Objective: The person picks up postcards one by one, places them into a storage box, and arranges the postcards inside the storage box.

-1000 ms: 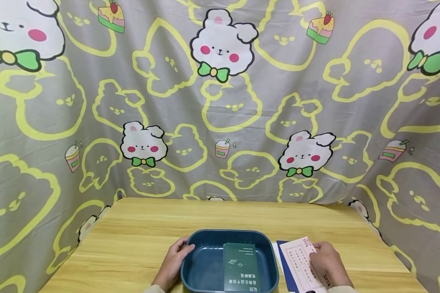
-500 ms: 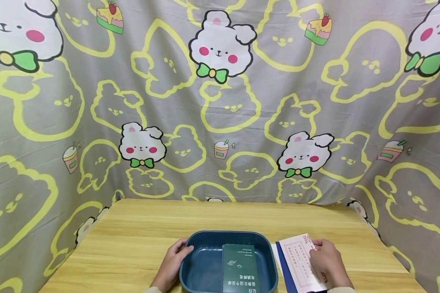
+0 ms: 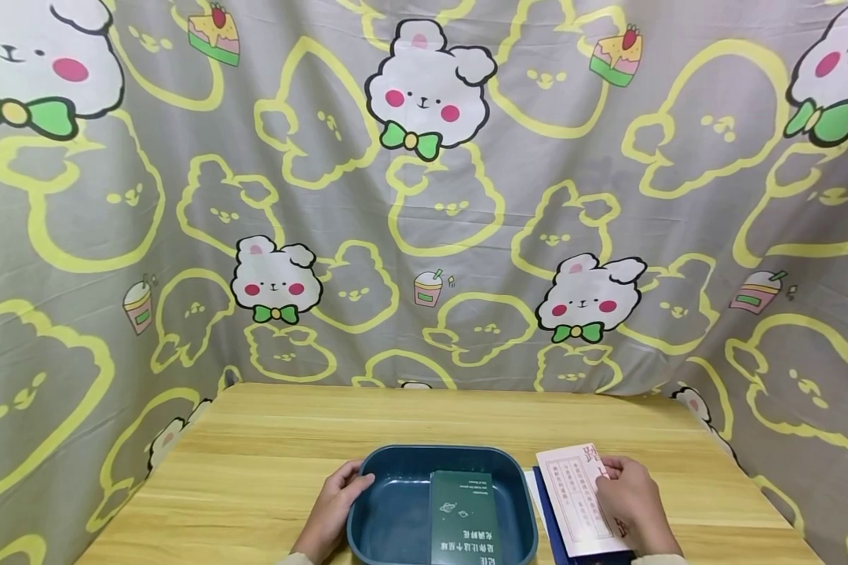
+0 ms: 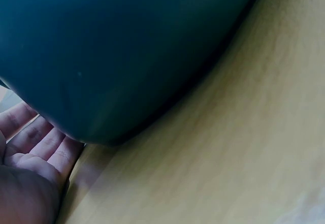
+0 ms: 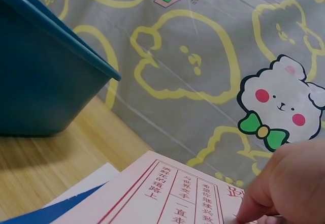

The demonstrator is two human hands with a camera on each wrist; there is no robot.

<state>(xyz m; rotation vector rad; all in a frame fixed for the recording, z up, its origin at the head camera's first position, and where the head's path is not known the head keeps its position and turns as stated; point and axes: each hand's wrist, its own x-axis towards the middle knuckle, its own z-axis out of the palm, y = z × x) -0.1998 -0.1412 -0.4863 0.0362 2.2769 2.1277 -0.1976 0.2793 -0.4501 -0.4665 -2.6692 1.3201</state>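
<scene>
A dark teal plastic basin [image 3: 392, 522] stands at the table's front. My left hand [image 3: 335, 502] holds its left side, thumb over the rim and fingers along the outer wall; the left wrist view shows that hand [image 4: 35, 158] against the basin wall [image 4: 127, 46]. Inside, a green card [image 3: 462, 514] with white print lies on the right half of the floor. Right of the basin, my right hand [image 3: 636, 498] pinches the right edge of a pale pink card [image 3: 575, 502] with red characters. Beneath it show a blue card [image 5: 56, 209] and a white one [image 5: 86, 183].
The wooden table [image 3: 424, 416] reaches back to a grey curtain [image 3: 466, 267] printed with yellow outlines and white cartoon animals. Curtain also hangs along the left and right sides.
My right hand has raised and shifted the pink card slightly, so more of the blue card's bottom edge shows. The left hand, basin and green card stay in place.
</scene>
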